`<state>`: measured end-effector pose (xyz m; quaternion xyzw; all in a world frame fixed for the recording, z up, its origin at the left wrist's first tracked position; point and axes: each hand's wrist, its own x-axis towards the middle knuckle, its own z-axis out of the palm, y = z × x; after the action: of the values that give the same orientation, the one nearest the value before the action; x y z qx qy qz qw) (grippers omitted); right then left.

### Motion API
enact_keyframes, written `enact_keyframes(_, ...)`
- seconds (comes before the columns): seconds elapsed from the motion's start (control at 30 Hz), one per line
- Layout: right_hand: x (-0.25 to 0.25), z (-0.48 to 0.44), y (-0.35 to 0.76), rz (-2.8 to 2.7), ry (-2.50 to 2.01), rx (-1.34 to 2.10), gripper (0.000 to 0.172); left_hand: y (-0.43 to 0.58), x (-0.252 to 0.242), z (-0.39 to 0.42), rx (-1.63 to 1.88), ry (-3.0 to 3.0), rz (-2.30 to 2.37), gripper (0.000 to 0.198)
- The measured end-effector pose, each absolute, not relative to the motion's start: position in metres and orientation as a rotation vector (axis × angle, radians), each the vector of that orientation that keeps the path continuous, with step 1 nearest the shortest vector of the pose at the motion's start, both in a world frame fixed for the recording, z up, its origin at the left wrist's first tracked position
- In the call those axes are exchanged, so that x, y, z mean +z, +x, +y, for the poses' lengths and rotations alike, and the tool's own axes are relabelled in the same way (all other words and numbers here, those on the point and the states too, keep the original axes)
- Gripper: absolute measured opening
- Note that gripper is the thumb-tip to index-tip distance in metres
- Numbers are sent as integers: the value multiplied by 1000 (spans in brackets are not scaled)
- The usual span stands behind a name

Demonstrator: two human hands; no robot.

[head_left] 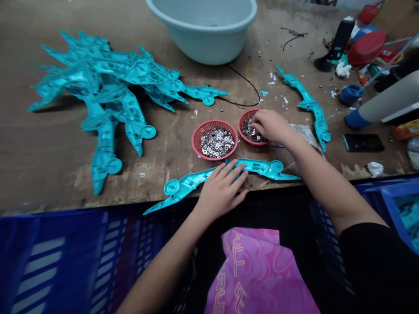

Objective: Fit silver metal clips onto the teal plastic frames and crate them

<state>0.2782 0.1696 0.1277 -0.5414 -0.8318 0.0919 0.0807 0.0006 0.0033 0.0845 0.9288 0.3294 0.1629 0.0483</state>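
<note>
Now, left hand (222, 189) flat on one teal part (265, 169), right hand (270, 126) curled in basket (245, 122)

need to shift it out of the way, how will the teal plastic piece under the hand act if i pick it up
The teal moulded plastic piece under the left hand looks thin-walled, so it is probably light for its length. Being long and narrow, it may flex slightly. Its glossy surface could be a little slippery, and its curve may let it rock when pushed.
</note>
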Motion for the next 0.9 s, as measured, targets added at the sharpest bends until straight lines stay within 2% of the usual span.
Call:
enact_keyframes(0.3,137,136,288,-2106,-1621,424,13,11,38,-8,671,2820,1083,45)
enact_keyframes(0.5,137,52,287,-1761,-1493,962,19,12,40,-9,646,2799,1100,44)
enact_keyframes(0.8,106,29,288,-1896,-1529,753,16,14,54,-9,503,2796,1114,47)
enact_keyframes(0.9,105,35,286,-1839,-1617,820,14,14,55,-9,486,2797,1122,47)
